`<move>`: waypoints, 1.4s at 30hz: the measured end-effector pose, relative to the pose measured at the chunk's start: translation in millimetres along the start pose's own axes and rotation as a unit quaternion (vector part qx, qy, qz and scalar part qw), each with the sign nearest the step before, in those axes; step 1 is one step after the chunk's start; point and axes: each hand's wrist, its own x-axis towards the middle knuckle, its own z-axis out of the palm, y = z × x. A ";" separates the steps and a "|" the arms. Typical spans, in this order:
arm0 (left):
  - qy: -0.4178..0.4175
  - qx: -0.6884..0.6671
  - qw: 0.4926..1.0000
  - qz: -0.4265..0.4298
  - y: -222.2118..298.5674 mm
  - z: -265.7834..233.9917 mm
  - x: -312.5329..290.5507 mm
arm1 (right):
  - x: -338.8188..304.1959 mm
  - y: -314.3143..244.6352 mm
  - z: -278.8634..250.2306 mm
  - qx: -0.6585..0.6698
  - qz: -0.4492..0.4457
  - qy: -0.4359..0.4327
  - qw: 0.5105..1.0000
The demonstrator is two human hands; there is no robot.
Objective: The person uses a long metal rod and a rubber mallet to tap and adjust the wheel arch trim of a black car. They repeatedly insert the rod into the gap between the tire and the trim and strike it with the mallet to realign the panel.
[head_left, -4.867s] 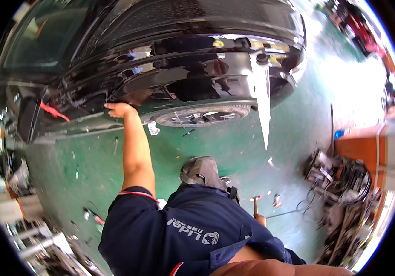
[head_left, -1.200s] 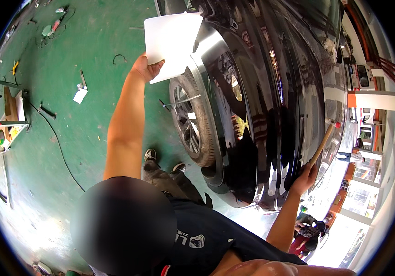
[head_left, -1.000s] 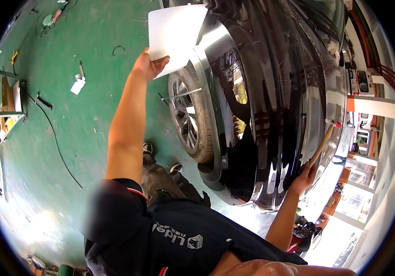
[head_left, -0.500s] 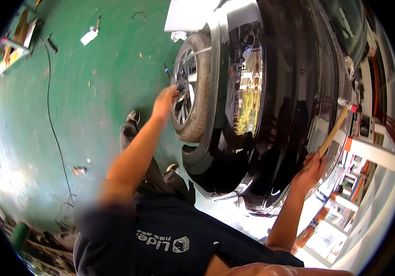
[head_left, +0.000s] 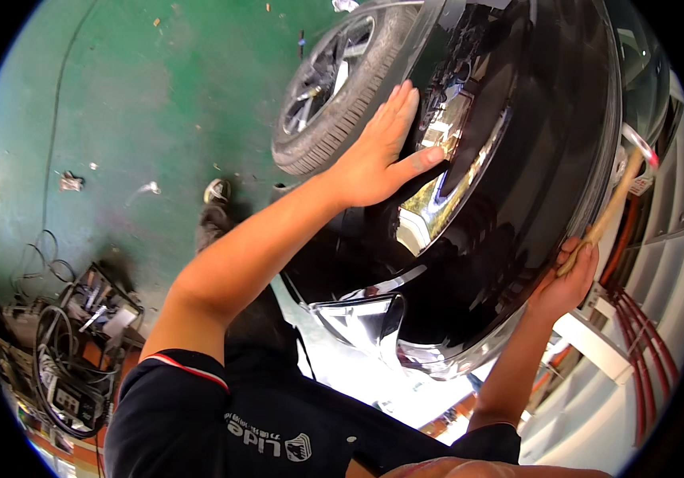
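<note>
A glossy black car (head_left: 509, 223) stands before me, its body mirroring bright windows. My left hand (head_left: 382, 151) is open, fingers stretched out and thumb apart, with the palm toward the panel above the wheel. It seems to lie on that panel, though the contact is under the palm. The fingers of my right hand (head_left: 569, 275) are wrapped round the pale wooden handle of a hammer (head_left: 619, 191) at the far side of the hood. Its slim head is whitish with a red end. Left of the panel, the wheel (head_left: 334, 88) shows a dark tyre and silver spokes.
A headlight (head_left: 358, 319) sits at the car's near corner. On the green floor (head_left: 158, 95) lie small scraps and a thin dark cable (head_left: 53, 127). Coiled cables and equipment (head_left: 71, 358) crowd the lower left. Dark red pipes (head_left: 636, 350) run along the right.
My left hand has gone from beside the wheel to the black panel above it, fingers now stretched out. My right hand still holds the hammer. The whole view has shifted.
</note>
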 end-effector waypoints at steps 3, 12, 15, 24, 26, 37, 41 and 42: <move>0.020 0.026 0.999 0.012 -7.6 0.5 31.3 | -0.1 4.9 5.4 -0.005 -0.041 0.023 0.999; 0.109 -0.045 0.993 0.013 -32.1 -8.4 220.9 | -7.7 5.1 -2.8 0.033 0.007 -0.002 0.999; 0.037 -0.065 0.996 -0.038 -23.0 -24.7 246.6 | -8.4 5.9 -3.7 0.023 -0.002 -0.005 1.000; 0.097 0.032 0.994 0.043 -58.8 -5.3 153.8 | 89.9 -54.2 134.2 -0.268 -0.197 -0.070 0.941; 0.089 0.039 0.993 0.060 -50.6 7.8 121.2 | 115.4 -70.1 153.5 -0.406 -0.277 -0.145 0.859; 0.112 0.038 0.991 0.061 -57.1 6.0 88.6 | 127.5 -70.1 226.3 -0.409 -0.430 -0.285 0.753; 0.122 0.028 0.991 0.051 -55.0 4.3 86.4 | 133.3 -71.4 215.8 -0.392 -0.490 -0.281 0.726; 0.121 0.030 0.991 0.055 -55.8 5.2 85.8 | 134.6 -71.8 214.1 -0.395 -0.504 -0.267 0.720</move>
